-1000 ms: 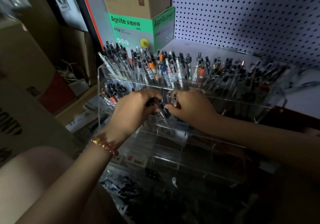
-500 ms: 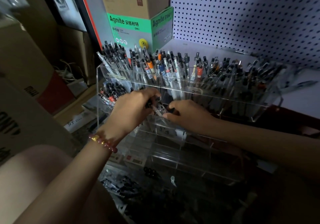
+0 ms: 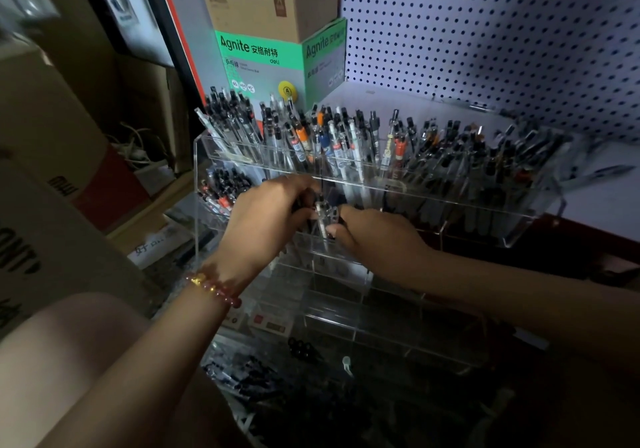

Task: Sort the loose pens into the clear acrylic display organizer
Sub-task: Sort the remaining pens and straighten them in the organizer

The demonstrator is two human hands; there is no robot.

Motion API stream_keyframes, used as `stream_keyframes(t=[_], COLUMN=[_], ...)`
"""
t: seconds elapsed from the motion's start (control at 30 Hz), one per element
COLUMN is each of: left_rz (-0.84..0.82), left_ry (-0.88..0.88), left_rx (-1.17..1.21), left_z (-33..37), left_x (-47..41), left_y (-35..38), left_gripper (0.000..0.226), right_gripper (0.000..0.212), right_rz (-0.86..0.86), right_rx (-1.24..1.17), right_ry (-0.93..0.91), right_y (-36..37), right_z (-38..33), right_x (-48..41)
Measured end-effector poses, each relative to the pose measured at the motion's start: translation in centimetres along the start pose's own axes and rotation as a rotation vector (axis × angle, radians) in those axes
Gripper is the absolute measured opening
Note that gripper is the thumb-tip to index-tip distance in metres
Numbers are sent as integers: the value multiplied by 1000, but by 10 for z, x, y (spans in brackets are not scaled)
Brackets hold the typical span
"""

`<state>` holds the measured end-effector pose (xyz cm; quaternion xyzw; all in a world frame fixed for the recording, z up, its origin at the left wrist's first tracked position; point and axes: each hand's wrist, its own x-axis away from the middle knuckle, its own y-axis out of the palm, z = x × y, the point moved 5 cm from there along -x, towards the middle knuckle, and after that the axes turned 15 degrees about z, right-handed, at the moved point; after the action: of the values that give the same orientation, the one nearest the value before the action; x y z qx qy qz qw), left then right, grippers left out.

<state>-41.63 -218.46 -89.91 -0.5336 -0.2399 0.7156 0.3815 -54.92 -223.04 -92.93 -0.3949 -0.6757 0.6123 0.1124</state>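
The left grip [image 3: 266, 219] clasps pens [image 3: 323, 214] upright over the organizer's [image 3: 332, 318] second tier; the right grip [image 3: 377, 236] pinches one, probably steering it in.

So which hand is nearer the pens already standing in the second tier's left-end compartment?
Left. The left hand is just to the right of those pens; the right hand is farther right, beyond the left hand.

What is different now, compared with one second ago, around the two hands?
The right hand slid slightly down and back, carrying the small bundle of clear-barrelled pens lower and leftward, towards the left hand. Both hands keep gripping that bundle; the clear acrylic display organizer stayed put.
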Motion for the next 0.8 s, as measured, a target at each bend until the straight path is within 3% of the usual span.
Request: stream_keyframes(t=[0.13,0.5,0.7,0.8], left_rz=[-10,33,42,35], left_ry=[6,-30,51,66], left_rx=[-30,-32,-59,-66], left_z=[0,-4,3,3], left_x=[0,0,2,2], left_y=[1,-5,-7,-6], left_gripper=[36,36,42,44], right_gripper=[29,19,43,43], right_rz=[35,81,112,37], right_rx=[165,-148,221,245], right_ry=[-108,18,-172,-168], right_y=[-5,-1,-13,-12], right_z=[0,4,1,-2], right_x=[-5,-13,-20,-22])
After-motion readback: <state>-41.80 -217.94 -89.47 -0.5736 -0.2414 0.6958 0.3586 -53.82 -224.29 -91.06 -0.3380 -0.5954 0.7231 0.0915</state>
